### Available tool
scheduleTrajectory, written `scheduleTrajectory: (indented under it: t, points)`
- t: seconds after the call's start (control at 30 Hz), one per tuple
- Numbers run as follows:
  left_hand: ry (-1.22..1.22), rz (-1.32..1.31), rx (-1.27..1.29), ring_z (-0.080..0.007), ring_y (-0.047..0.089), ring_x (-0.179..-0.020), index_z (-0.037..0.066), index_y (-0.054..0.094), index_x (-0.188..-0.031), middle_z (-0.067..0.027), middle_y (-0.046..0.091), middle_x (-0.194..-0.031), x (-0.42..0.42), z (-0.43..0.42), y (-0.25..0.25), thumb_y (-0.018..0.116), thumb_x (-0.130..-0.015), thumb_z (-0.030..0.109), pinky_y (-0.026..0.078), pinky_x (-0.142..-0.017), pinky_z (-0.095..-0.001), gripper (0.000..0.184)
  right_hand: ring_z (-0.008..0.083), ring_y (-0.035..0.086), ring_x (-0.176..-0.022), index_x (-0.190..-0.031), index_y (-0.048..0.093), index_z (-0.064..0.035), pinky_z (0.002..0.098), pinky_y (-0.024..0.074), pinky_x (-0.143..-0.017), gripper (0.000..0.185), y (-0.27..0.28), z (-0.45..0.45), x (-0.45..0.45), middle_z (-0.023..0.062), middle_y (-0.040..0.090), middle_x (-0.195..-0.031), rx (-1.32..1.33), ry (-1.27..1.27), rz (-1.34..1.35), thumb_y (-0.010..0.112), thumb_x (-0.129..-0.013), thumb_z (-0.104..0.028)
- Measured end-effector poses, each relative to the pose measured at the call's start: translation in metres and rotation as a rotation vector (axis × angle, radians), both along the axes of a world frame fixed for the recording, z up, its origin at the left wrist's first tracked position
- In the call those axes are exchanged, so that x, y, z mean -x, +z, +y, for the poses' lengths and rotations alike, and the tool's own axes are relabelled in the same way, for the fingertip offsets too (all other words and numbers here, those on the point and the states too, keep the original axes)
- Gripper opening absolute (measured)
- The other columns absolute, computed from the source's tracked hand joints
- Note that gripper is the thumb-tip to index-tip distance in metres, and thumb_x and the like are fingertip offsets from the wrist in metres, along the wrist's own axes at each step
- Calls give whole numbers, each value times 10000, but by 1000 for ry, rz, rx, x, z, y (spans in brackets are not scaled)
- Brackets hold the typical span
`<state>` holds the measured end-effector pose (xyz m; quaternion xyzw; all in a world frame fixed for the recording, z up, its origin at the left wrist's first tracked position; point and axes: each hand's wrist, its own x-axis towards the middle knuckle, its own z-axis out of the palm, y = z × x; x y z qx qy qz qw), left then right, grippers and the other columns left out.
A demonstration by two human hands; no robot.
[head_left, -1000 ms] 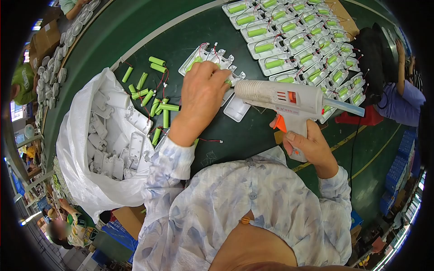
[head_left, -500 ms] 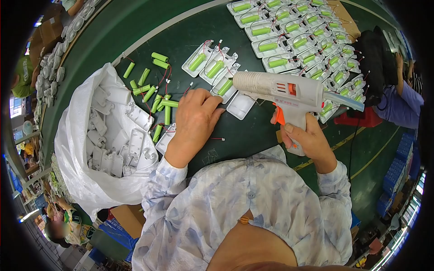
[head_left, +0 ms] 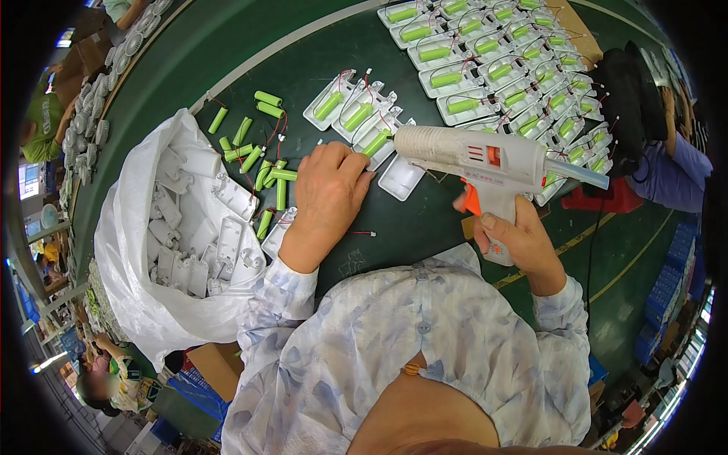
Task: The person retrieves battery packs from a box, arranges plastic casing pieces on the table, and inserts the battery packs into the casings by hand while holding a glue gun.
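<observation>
My right hand point(head_left: 516, 235) grips a white hot glue gun point(head_left: 455, 148) by its handle, a finger at the orange trigger. Its nozzle points left, close to the upper end of a green battery point(head_left: 377, 143) lying in a white plastic shell point(head_left: 385, 155). My left hand point(head_left: 327, 201) is closed at the lower left edge of that shell, its fingertips partly hidden. Two more shells with batteries point(head_left: 356, 116) adjoin it to the upper left. A flat white cover point(head_left: 400, 177) lies just below the nozzle. Under the left wrist another white piece point(head_left: 279, 233) is partly covered.
Loose green batteries point(head_left: 241, 130) with thin wires lie left of my hand. A white sack point(head_left: 125, 250) full of plastic shells point(head_left: 227, 239) stands at the left. Rows of shells with batteries point(head_left: 447, 79) cover the upper right. Another person's sleeve point(head_left: 675, 178) shows at far right.
The glue gun has shifted slightly right relative to the shell, so more of the shell's upper end shows. My left hand stays at the shell, nearly unmoved.
</observation>
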<state>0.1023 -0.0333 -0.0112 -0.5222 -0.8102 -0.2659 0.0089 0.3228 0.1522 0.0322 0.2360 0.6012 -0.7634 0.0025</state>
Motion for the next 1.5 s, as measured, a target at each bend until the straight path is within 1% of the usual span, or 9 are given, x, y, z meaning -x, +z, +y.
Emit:
scheduleTrajectory:
  t: [0.2, 0.4, 0.7, 0.83, 0.97, 1.0, 1.1, 1.13, 1.5]
  points:
    - [23, 49, 19, -285, 572, -845, 65, 684, -888, -80, 587, -878, 6, 2, 3, 785, -702, 86, 449, -719, -399, 212, 98, 544, -601, -1238, 553, 29, 242, 415, -529, 356, -17, -1, 5, 66, 620, -814, 91, 19, 55, 557, -958, -190]
    - [-4, 135, 28, -290, 570, -850, 59, 684, -880, -87, 589, -907, 21, 6, 7, 786, -697, 89, 454, -737, -407, 212, 118, 551, -605, -1285, 498, 43, 255, 449, -548, 407, -22, -4, 7, 145, 626, -1167, 187, -59, 136, 539, -930, -151]
    - [-13, 219, 42, -320, 616, -897, 38, 680, -883, -106, 618, -978, 71, 26, 2, 765, -728, 80, 497, -756, -411, 181, 121, 557, -610, -1310, 465, 45, 261, 456, -542, 447, -24, -5, -1, 169, 594, -1265, 260, -112, 190, 540, -908, -135]
    - [53, 84, 54, -313, 631, -905, 36, 654, -1015, -134, 613, -986, 84, 30, 6, 780, -737, 95, 515, -774, -401, 310, 125, 561, -616, -1306, 471, 45, 263, 459, -542, 448, -22, -5, -3, 171, 595, -1264, 265, -129, 206, 543, -899, -127]
    - [339, -210, 186, -343, 620, -960, -5, 557, -1224, -173, 573, -1102, 95, 32, 28, 877, -662, 194, 515, -835, -405, 677, 130, 566, -620, -1310, 472, 43, 264, 460, -540, 456, -23, -6, -8, 172, 597, -1260, 263, -162, 239, 547, -892, -124]
    - [333, -162, 289, -364, 580, -1151, -62, 410, -1381, -239, 513, -1300, 111, 31, 23, 918, -608, 242, 492, -968, -390, 974, 132, 567, -621, -1312, 471, 42, 264, 460, -540, 459, -23, -5, -9, 173, 598, -1259, 266, -163, 252, 548, -890, -123]
    - [312, -43, 435, -382, 466, -1319, -92, 303, -1448, -277, 409, -1451, 128, 40, 15, 935, -574, 274, 421, -1086, -378, 1139, 131, 566, -621, -1316, 468, 42, 264, 458, -538, 468, -22, -5, -10, 173, 597, -1258, 282, -162, 265, 553, -891, -136]
    - [280, -122, 515, -386, 399, -1378, -127, 254, -1456, -302, 308, -1519, 132, 47, 18, 948, -542, 299, 367, -1139, -356, 1225, 130, 565, -621, -1316, 469, 41, 263, 456, -537, 470, -22, -5, -10, 172, 598, -1257, 282, -163, 265, 555, -891, -140]
    - [160, -252, 361, -383, 357, -1401, -139, 346, -1405, -311, 345, -1488, 129, 77, 7, 920, -574, 248, 314, -1165, -347, 1082, 122, 559, -623, -1328, 460, 40, 261, 455, -549, 485, -24, 1, -17, 166, 592, -1262, 276, -149, 245, 561, -896, -157]
